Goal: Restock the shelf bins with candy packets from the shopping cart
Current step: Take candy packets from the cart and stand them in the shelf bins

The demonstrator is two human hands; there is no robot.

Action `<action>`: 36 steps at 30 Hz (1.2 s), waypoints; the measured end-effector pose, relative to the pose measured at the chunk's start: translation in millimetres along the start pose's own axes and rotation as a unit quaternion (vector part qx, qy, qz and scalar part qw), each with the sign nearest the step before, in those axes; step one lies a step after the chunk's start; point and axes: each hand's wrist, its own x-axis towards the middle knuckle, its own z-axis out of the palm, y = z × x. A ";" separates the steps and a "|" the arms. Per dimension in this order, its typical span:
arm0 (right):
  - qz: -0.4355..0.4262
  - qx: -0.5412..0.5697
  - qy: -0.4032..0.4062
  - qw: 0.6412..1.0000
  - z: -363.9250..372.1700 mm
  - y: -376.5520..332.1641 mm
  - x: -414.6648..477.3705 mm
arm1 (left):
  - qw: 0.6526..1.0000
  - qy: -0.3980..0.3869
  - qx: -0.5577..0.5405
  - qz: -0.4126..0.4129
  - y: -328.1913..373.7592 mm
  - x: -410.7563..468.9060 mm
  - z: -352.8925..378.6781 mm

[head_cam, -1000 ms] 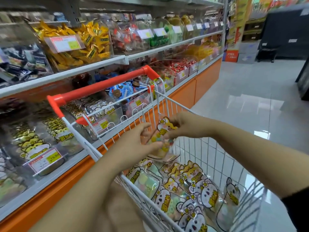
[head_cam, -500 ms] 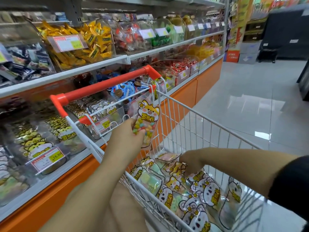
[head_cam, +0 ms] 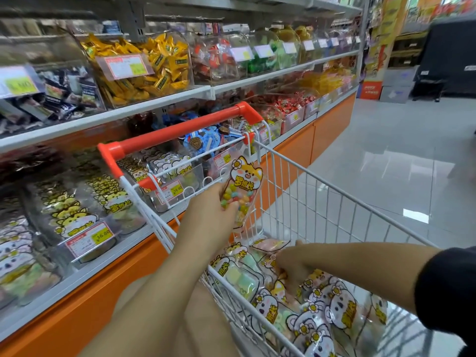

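Fingers of the left hand (head_cam: pixel 208 215) pinch a glossy, cat-shaped candy packet (head_cam: pixel 243 185) upright over the white wire cart (head_cam: pixel 296 176); the right hand (head_cam: pixel 292 265) sits among crinkly packets (head_cam: pixel 324 313), fingers buried, grip unclear.

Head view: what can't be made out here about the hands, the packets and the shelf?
- Right hand: fingertips are buried among the cart packets, so its grip is unclear.
- Candy packet: lower part is covered by the left hand that holds it.
- Far shelf labels: blurred and too small to read.
- Shopping cart: near end is cut off by the bottom edge.
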 end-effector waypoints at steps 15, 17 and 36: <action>-0.106 0.333 0.365 0.863 -90.6 45.0 -120.3 | 0.982 0.078 -0.169 -0.027 -4.2 -1.2 -17.8; -0.146 0.408 0.368 0.823 -90.2 40.3 -138.5 | 0.986 0.091 -0.136 -0.019 -6.1 -2.2 -23.0; -0.114 0.761 0.409 0.490 -116.4 -21.8 -115.4 | 0.896 -0.041 -0.421 -0.137 -17.0 11.9 -22.9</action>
